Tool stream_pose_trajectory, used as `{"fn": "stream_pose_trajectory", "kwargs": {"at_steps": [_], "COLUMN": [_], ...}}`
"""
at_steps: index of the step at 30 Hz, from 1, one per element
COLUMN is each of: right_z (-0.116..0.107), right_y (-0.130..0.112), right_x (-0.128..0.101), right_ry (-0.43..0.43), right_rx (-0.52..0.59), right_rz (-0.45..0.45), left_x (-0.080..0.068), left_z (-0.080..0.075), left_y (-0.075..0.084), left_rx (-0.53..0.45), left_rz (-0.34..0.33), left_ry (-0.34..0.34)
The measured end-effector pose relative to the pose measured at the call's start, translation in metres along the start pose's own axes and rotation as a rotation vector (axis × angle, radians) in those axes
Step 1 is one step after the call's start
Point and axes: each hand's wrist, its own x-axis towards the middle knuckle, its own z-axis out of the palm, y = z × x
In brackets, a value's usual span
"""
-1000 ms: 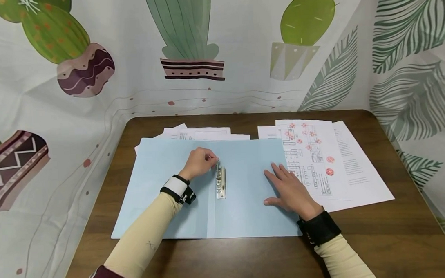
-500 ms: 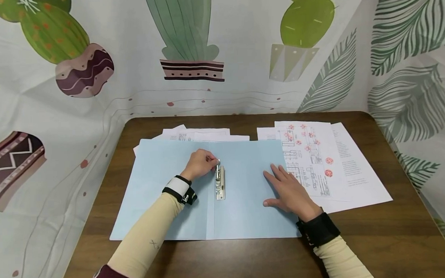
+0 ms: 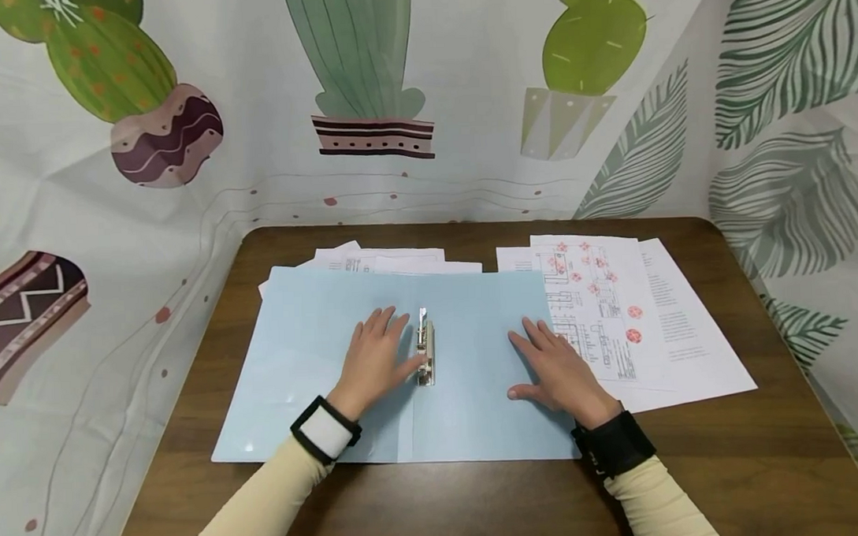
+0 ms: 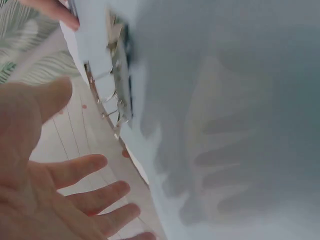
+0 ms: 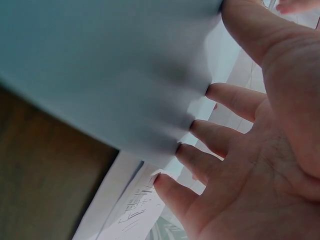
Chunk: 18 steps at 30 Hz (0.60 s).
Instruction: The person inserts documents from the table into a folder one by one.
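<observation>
The open blue folder (image 3: 468, 361) lies flat mid-tabletop (image 3: 762, 461), its metal clip (image 3: 425, 348) empty at the spine. The left hand (image 3: 374, 362) rests flat beside the clip — grip spread, holding nothing — and the right hand (image 3: 556, 366) presses likewise. Printed sheets (image 3: 636, 308) lie alongside. The left wrist view shows the clip's raised prongs (image 4: 111, 107).

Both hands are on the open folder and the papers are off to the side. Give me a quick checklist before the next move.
1. Folder open flat on table: ok.
2. Left hand free, fingers straight, beside the clip: ok.
3. Right hand flat on the folder's right half, steadying it: ok.
4. Clip lever raised, ready for sheets: cannot tell.
5. Printed sheets just right of the right hand: ok.
6. Second stack partly under the folder's far edge: not ok for a clean grip.
</observation>
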Motion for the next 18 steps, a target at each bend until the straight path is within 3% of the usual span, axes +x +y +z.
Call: {"fn": "stream_pose_trajectory", "kwargs": {"at_steps": [3, 7, 18], "right_z": [-0.002, -0.003, 0.002], "right_y": [0.001, 0.001, 0.001], "right_x": [0.000, -0.001, 0.000], "right_ry": [0.000, -0.002, -0.008], "right_rx": [-0.004, 0.003, 0.017], "right_rz": [0.001, 0.008, 0.006], "left_x": [-0.018, -0.033, -0.043], "left_z": [0.002, 0.007, 0.014], "left_y": [0.001, -0.001, -0.005], "left_rx": [0.056, 0.053, 0.046], "left_rz": [-0.020, -0.061, -0.109], "left_ry": [-0.076, -0.168, -0.255]}}
